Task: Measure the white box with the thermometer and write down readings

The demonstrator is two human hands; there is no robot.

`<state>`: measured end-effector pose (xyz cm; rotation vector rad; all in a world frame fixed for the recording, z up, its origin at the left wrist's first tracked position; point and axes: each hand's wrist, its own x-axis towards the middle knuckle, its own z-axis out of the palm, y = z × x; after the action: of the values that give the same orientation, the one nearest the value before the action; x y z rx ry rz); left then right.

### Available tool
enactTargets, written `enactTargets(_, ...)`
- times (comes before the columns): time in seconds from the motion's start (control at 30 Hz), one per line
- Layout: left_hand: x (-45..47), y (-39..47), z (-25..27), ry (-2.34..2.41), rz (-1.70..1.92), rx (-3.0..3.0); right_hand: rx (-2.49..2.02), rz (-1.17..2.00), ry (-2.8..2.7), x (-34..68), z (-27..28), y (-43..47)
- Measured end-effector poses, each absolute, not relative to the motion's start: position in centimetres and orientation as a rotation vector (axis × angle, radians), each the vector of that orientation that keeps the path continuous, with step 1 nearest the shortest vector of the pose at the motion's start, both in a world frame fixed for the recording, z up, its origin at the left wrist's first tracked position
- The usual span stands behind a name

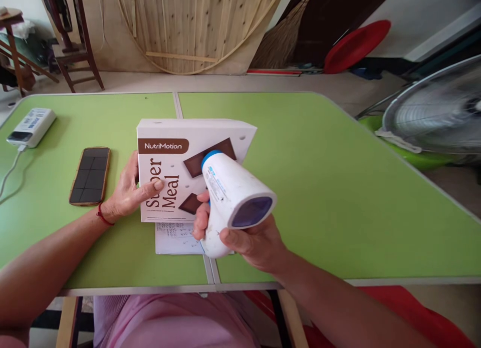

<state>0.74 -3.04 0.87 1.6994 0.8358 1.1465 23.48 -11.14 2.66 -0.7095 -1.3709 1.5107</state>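
My left hand (131,192) grips the left side of a white box (158,132) printed "NutriMotion Super Meal", its thumb across the front and its fingers behind. The box stands upright on the green table. My right hand (259,240) is wrapped round the handle of a white handheld infrared thermometer (225,180) with a blue front rim and a dark screen facing me. The thermometer's front end is over the box's printed face; I cannot tell if they touch. A sheet of handwritten paper (176,240) lies under the box, partly hidden.
On the green table (338,203) a phone (90,175) lies left of the box. Farther left is a white power bank (33,126) with a cable. A fan (439,107) stands off the right edge. Behind are a wooden chair (75,47), a broom (281,42) and a red round stool top (356,45).
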Motion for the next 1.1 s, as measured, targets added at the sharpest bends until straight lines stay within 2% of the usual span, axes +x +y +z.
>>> enactTargets(0.8,0.6,-3.1,1.7,0.837,1.085,1.725,-0.684,1.497,-1.371,23.6,2.7,-11.1)
enactTargets(1.1,-1.1,-1.4,3.4,0.801,0.705,1.959,-0.705,1.524,-1.367,23.7,2.4,-11.0)
